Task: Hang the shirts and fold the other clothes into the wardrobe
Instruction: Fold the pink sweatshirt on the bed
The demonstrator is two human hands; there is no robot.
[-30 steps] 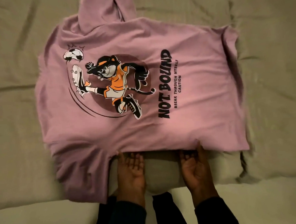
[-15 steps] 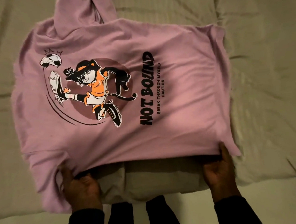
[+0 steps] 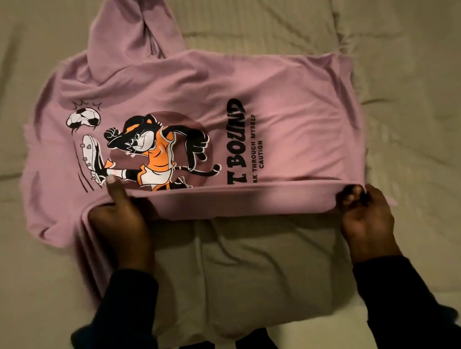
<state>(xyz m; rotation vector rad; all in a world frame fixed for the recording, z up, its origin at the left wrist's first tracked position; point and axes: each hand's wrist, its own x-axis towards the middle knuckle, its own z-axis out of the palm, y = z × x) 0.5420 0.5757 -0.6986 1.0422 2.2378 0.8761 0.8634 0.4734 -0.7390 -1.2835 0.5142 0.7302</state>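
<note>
A pink hoodie [image 3: 286, 96] lies print-up on the bed, with a cartoon cat kicking a football and black lettering on it. Its hood [image 3: 134, 35] points away from me at the top. The near side of the hoodie is lifted and folded over onto the print, hiding the lower part of the lettering. My left hand [image 3: 119, 222] grips the folded edge near a sleeve, thumb on top. My right hand [image 3: 365, 215] pinches the same folded edge at the hoodie's right corner.
The hoodie rests on a beige quilted bedspread [image 3: 407, 111] with creases. A pillow-like bulge [image 3: 255, 266] lies between my forearms. A paler strip of the bed's near edge [image 3: 326, 337] runs along the bottom. My dark sleeves [image 3: 399, 299] reach in from below.
My hands moved apart along the hoodie's near edge, took hold of it, and have lifted and folded it away from me over the print.
</note>
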